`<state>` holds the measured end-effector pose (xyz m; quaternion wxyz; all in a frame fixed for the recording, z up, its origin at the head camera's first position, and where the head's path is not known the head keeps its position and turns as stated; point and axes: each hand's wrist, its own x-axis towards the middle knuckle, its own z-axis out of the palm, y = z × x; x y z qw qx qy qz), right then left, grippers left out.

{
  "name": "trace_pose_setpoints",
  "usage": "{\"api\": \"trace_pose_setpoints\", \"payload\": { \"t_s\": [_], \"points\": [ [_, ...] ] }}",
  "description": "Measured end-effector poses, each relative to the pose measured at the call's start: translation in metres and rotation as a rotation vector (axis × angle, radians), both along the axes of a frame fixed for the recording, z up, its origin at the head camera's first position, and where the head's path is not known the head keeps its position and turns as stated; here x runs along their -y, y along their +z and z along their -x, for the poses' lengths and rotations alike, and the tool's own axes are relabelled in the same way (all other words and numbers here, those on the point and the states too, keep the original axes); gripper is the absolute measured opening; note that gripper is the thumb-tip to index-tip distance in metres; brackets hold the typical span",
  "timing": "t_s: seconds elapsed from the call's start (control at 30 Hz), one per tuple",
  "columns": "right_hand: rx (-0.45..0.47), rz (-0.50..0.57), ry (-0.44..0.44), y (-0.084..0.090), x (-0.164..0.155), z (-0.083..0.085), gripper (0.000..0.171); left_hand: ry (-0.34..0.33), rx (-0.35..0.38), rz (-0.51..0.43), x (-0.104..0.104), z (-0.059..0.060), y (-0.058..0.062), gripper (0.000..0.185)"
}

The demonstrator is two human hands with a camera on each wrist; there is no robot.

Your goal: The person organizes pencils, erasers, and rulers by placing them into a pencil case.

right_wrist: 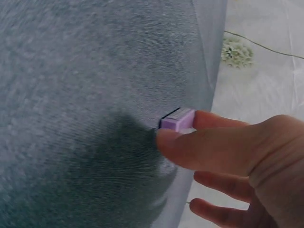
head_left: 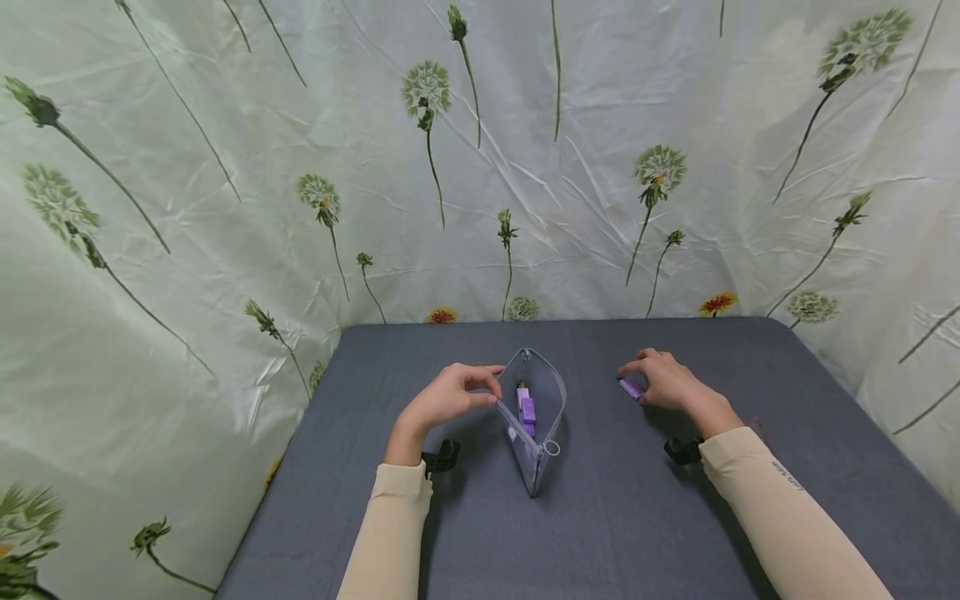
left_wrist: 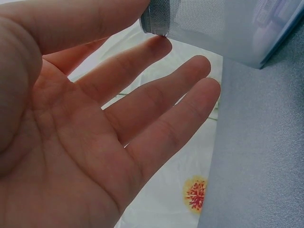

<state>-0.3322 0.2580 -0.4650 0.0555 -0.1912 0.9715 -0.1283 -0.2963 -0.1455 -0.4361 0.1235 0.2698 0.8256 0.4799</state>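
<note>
A left hand [head_left: 444,400] pinches the rim of an open pouch [head_left: 534,425] standing mid-table [head_left: 645,517], while the right hand [head_left: 667,383], right of the pouch, pinches a small purple block [head_left: 631,387] that could slip if gripped loosely.

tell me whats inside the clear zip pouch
Inside the pouch, held open at its rim by the left hand, lie purple blocks with a bit of yellow. Whatever sits lower is hidden by the mesh wall.
</note>
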Motion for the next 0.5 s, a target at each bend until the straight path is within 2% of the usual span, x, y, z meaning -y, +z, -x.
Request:
{"api": "trace_pose_setpoints", "payload": {
  "t_s": [0.23,0.5],
  "points": [
    [0.008,0.027,-0.032,-0.0031,-0.0017,-0.0014,0.048,-0.011,-0.007,-0.02,0.0002,0.0001,-0.0011,0.015],
    [-0.023,0.043,-0.028,-0.009,-0.0025,-0.0031,0.043,-0.009,-0.008,-0.018,-0.0004,0.0001,-0.0019,0.013]
  ]
}}
